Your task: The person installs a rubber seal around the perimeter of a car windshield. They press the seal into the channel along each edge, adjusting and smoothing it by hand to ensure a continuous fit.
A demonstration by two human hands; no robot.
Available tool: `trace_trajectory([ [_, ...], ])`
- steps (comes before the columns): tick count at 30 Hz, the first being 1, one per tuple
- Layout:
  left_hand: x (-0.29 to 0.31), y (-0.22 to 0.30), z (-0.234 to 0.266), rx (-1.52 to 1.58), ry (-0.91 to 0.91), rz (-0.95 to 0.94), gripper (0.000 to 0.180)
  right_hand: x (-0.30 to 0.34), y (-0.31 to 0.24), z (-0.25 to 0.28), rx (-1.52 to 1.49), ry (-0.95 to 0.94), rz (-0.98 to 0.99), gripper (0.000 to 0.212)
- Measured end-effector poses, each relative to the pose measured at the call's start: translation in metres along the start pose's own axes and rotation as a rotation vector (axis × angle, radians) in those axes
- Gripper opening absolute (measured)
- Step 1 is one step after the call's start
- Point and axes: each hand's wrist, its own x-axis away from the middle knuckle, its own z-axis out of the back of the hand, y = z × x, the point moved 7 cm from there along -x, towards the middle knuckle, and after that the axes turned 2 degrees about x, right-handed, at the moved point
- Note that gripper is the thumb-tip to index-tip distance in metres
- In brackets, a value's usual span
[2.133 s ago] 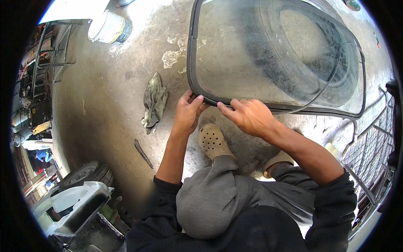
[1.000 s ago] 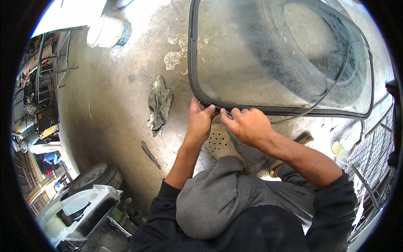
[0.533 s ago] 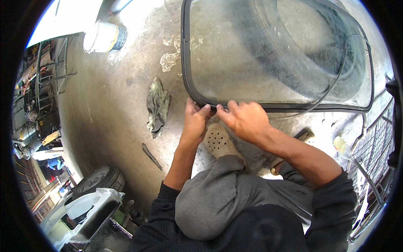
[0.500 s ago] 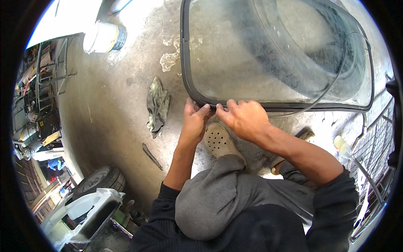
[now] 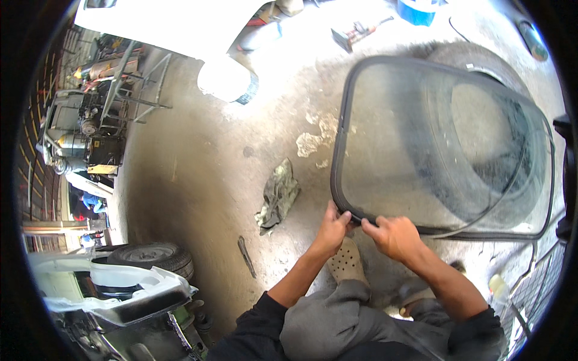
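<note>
A curved pane of vehicle glass (image 5: 385, 150) edged with a black rubber seal (image 5: 341, 135) lies over a tyre (image 5: 512, 66). At its near left corner my left hand (image 5: 333, 231) is closed on the seal, thumb on top. Just right of it my right hand (image 5: 394, 237) is closed too, its thumb and fingers pinching the seal along the near edge. The two thumbs are a short gap apart. A thin flexible cord (image 5: 512, 186) loops over the right part of the glass and comes down to the near edge. The undersides of my fingers are hidden.
A crumpled rag (image 5: 278, 192) and a dark strip (image 5: 246, 257) lie on the concrete floor left of my hands. A white bucket (image 5: 226, 78), a power tool (image 5: 355, 35) and a blue tub (image 5: 417, 12) stand farther off. A wheel (image 5: 153, 257) sits at left, wire mesh (image 5: 539, 283) at right.
The view has shifted, so the glass and hands appear lower and farther right, and more of the far floor shows. Both hands stay on the seal near the same corner.
</note>
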Motion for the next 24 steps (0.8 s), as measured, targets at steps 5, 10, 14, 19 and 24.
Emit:
trace_trajectory([
  [5, 0.006, 0.002, -0.010, 0.015, -0.054, 0.042, 0.050, 0.002, 0.005, -0.005, -0.035, 0.018, 0.059, 0.041],
  [10, 0.001, -0.010, -0.003, 0.001, 0.002, 0.015, 0.052, 0.002, 0.001, -0.006, -0.042, 0.029, -0.019, 0.038],
  [14, 0.001, -0.006, -0.011, -0.017, 0.046, 0.000, 0.054, -0.001, -0.005, -0.001, 0.043, -0.023, -0.111, 0.031],
  [19, 0.001, -0.003, -0.008, -0.019, -0.026, -0.038, 0.055, -0.013, -0.015, 0.021, 0.206, 0.072, -0.128, 0.020],
  [24, 0.002, -0.010, 0.000, 0.069, -0.162, -0.086, 0.046, -0.017, -0.015, 0.011, 0.095, 0.163, -0.120, 0.015],
])
